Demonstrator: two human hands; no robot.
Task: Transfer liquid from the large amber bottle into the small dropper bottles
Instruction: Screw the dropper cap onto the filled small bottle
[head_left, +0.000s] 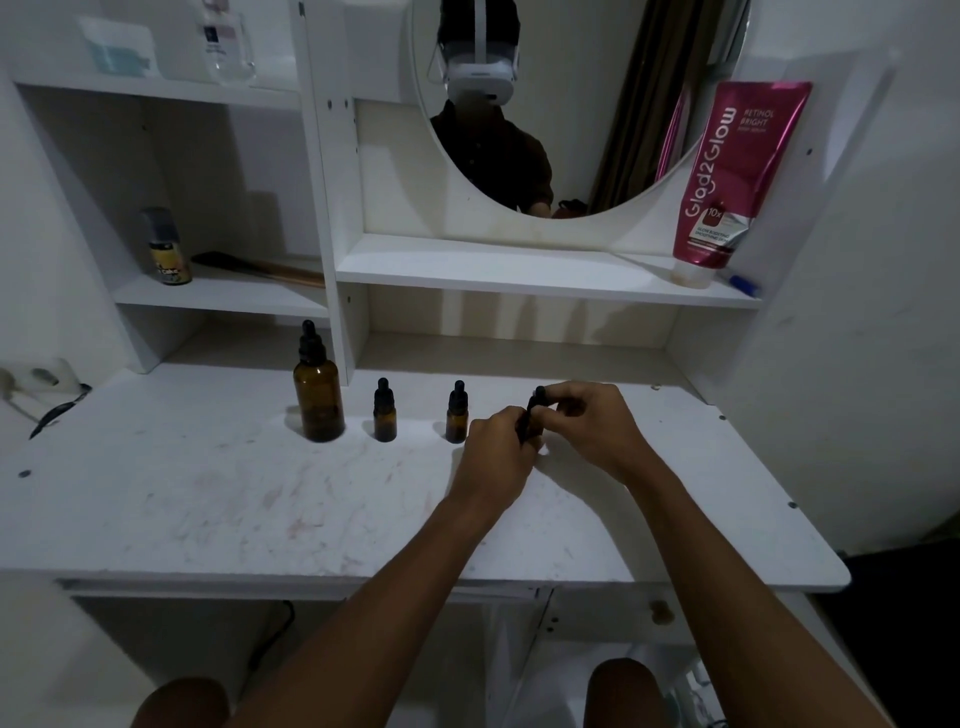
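Presently the left hand (496, 447) is curled round the body of the third dropper bottle (525, 426). The right hand (592, 421) pinches its black dropper cap (539, 395) from above. This bottle sits at the right end of the row, low over the bench (208, 493); whether its base touches the surface cannot be told. Its long axis is near upright and leans slightly, with the cap end pointing up and a little to the right. Whether the cap is seated or loosened cannot be told.

Just beside the left hand stands the middle dropper bottle (457, 413), then the left dropper bottle (385, 413), then the large amber bottle (318, 395). All three are upright, apart from one another, with their caps on.

Assessment: the task appears to be at an early stage. The large bottle is closed and no transfer is evident. Fill levels cannot be read through the dark glass. Opening the large bottle and filling the three small ones appears to remain.
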